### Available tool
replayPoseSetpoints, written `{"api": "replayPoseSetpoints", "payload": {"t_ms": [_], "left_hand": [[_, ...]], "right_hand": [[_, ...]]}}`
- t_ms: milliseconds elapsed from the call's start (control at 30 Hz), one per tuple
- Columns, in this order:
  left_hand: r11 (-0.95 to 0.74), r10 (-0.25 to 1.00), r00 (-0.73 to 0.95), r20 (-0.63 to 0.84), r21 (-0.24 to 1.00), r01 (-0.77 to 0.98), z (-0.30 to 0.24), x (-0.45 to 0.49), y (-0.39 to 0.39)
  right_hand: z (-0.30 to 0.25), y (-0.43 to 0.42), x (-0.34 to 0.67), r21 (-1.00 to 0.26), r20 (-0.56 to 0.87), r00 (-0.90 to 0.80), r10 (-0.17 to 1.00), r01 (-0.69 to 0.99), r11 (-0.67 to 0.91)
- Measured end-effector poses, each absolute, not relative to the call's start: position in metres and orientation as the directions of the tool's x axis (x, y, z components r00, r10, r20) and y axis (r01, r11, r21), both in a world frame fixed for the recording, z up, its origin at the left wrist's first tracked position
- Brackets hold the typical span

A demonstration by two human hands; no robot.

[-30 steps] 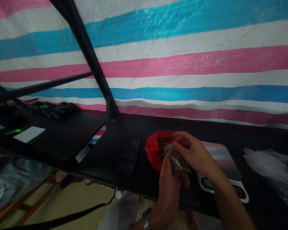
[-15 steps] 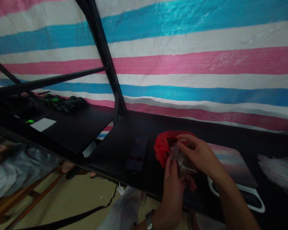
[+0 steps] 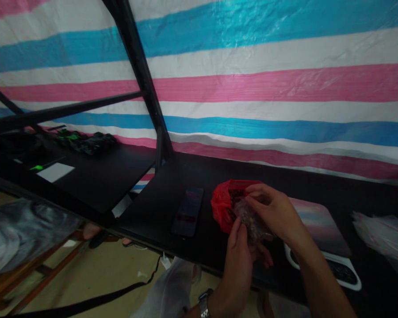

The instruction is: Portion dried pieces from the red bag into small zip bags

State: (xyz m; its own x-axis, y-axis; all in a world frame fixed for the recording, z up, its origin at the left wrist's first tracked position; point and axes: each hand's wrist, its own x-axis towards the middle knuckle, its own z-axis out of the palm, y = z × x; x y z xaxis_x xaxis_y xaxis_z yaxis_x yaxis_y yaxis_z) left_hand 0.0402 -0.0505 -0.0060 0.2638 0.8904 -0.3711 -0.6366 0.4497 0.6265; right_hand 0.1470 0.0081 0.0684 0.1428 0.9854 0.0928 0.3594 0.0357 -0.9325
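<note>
My left hand and right hand have their fingertips clamped on a small clear bag, near an open red bag on a black table.

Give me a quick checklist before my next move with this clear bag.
1. Left hand on the clear bag: ok.
2. Right hand on it too: ok.
3. Clear bag sealed: cannot tell; fingers cover part of it.
4. Red bag open: ok, dark contents showing.
5. Scale reading: cannot tell; the right forearm partly blocks the view.
6. Phone apart from the red bag: ok.
</note>
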Motion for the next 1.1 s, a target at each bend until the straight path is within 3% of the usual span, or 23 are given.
{"api": "replayPoseSetpoints", "payload": {"t_ms": [167, 800, 967, 1100], "left_hand": [[0.500, 0.866, 0.343, -0.364, 0.602, -0.623, -0.003, 0.042, -0.049], [0.484, 0.873, 0.357, -0.332, 0.681, -0.549, 0.008, 0.023, -0.045], [0.381, 0.923, 0.248, -0.295, 0.800, -0.464, 0.010, 0.024, -0.047], [0.191, 0.980, 0.106, -0.166, 0.930, -0.314, 0.016, 0.021, -0.050]], "right_hand": [[0.064, 0.008, 0.149, -0.934, 0.067, 0.076, 0.995, 0.354, 0.036], [0.066, 0.001, 0.161, -0.961, 0.082, 0.091, 0.992, 0.270, 0.055], [0.067, -0.002, 0.168, -0.963, 0.140, 0.054, 0.989, 0.238, 0.124], [0.075, -0.009, 0.179, -0.967, 0.200, 0.056, 0.978, 0.171, 0.188]]}}
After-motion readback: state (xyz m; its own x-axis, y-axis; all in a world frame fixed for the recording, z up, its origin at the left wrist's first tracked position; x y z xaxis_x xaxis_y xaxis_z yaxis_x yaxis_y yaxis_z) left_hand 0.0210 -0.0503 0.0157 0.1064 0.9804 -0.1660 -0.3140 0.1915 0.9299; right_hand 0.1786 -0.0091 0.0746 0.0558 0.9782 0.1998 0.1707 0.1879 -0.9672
